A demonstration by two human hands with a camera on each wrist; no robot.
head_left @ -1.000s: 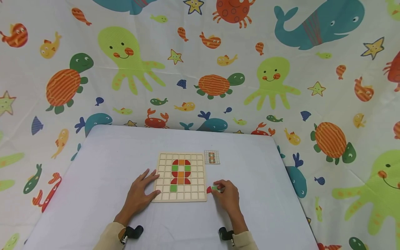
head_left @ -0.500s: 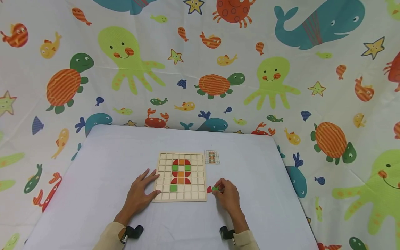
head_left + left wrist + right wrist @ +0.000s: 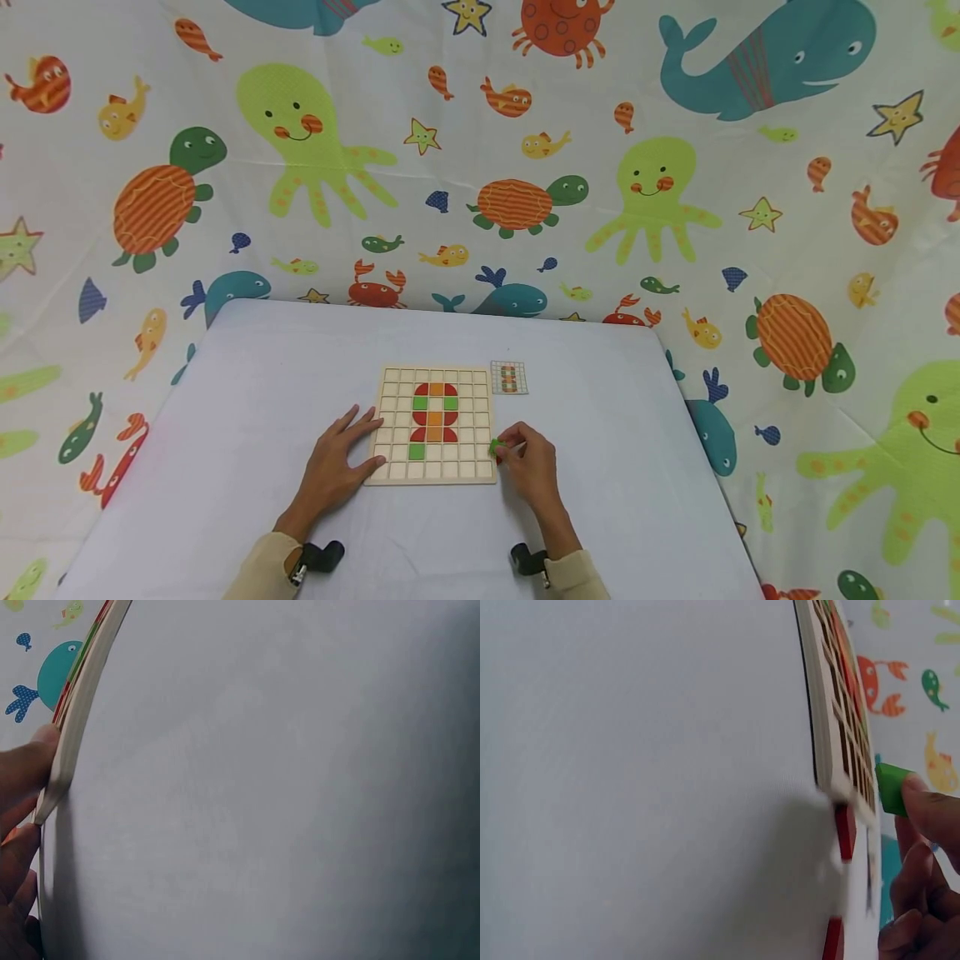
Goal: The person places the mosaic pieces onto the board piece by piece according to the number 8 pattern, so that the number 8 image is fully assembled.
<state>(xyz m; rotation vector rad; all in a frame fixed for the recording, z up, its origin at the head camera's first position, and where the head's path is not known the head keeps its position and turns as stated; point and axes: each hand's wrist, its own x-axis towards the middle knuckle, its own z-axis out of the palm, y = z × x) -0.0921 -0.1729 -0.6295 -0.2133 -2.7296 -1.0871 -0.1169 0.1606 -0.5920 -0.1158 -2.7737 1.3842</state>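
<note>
A wooden grid board (image 3: 468, 471) lies on the white table, with red, orange and green tiles in its middle columns. A lone green tile (image 3: 416, 452) sits in a lower cell. My left hand (image 3: 332, 465) rests at the board's left edge, fingers spread; the left wrist view shows the thumb (image 3: 26, 769) on the rim. Thumb and fingers of my right hand (image 3: 534, 468) pinch a green square tile (image 3: 891, 789), raised at the board's right edge. Two red pieces show in the right wrist view: a nearer red piece (image 3: 845, 832) by the board's corner, another red piece (image 3: 833, 940) farther off.
A small pattern card (image 3: 509, 377) lies beside the board's upper right corner. The white-covered table (image 3: 645, 500) extends around the board. Behind it hangs a cloth (image 3: 450, 167) printed with sea animals.
My right hand has lifted the green tile from beside the red piece and moved left with it to the board's edge. The left hand has kept its place.
</note>
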